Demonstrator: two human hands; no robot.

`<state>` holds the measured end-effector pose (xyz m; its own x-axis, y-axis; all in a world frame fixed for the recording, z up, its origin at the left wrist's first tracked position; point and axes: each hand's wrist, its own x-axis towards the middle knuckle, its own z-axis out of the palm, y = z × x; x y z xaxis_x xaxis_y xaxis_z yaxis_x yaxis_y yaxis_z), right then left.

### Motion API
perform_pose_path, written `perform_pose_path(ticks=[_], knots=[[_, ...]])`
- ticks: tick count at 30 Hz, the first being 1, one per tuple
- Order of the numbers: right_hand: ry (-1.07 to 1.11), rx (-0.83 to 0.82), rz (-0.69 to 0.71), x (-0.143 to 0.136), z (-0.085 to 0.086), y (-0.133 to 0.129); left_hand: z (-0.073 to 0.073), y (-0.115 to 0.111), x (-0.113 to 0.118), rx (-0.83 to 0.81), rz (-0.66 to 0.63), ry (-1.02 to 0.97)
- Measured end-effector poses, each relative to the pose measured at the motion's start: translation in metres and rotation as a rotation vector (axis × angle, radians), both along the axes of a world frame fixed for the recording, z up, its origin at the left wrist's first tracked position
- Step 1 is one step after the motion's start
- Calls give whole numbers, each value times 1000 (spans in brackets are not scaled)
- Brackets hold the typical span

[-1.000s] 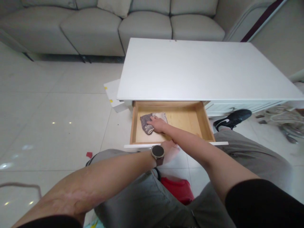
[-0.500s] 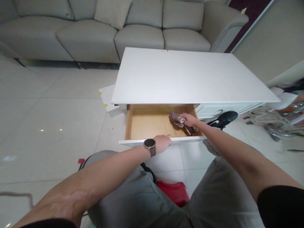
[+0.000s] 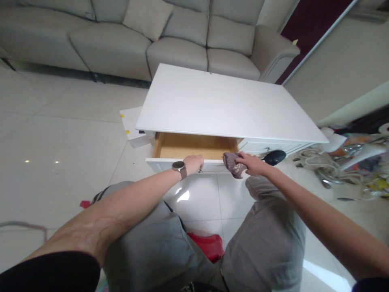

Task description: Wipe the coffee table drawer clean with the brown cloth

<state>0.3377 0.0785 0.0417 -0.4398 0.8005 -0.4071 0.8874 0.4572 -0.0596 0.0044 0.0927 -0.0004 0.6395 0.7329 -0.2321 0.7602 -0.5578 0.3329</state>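
Cloth: brown-grey with a pale patch, bunched and hanging at the right end of the drawer front, seemingly against its outer face; contact with the wood too unclear to confirm.
Right hand: closed narrow around the cloth, thumb and fingers pinching a fold.
Left hand: fingers curled over the top edge of the drawer front, just beside a small handle; firm grip or light rest, cannot tell.
Drawer: 1 pulled out of the desk, pale wood inside, white drawer front.
Done so far: drawer open, cloth in hand and up at the front, judging from the present layout; inner surfaces already wiped or not, cannot tell.
Left as things stand: drawer not pushed back in, cloth not put down; closed drawer face on the right side without either hand on it.
Around the desk: white box with 2 yellow marks beside the left end, black shoe near the right drawer face, grey sofa behind, red object on the floor between the legs.
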Motion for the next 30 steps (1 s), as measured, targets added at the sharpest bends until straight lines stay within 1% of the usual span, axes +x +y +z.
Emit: perform_pose_path(ticks=[2, 4, 6, 8, 10, 12, 15, 19, 22, 24, 27, 30], knots=[[-48, 111, 8, -12, -16, -3, -1, 6, -2, 27, -4, -12], [-57, 168, 11, -29, -25, -1, 1, 13, -5, 38, 0, -27], [-55, 192, 34, -48, -28, 2, 8, 20, -10, 18, 26, -26], [-60, 211, 75, -67, -27, 4, 17, 27, -19, -17, 59, -5], [-68, 228, 113, -87, -25, 4, 25, 34, -33, -32, 97, 4], [-75, 243, 142, -107, -25, 4, 31, 39, -53, -22, 147, 1], [-76, 251, 196, -139, -29, 4, 32, 44, -90, 14, 262, -11], [-53, 275, 283, -191, -35, 8, 28, 42, -140, 41, 417, -22], [-10, 320, 347, -235, -38, 13, 27, 37, -164, 83, 541, 3], [24, 340, 385, -266, -40, 16, 28, 35, -173, 121, 606, -1], [65, 352, 421, -313, -43, 19, 32, 35, -181, 171, 701, -40], [110, 383, 448, -357, -54, 22, 36, 36, -184, 220, 799, -66]])
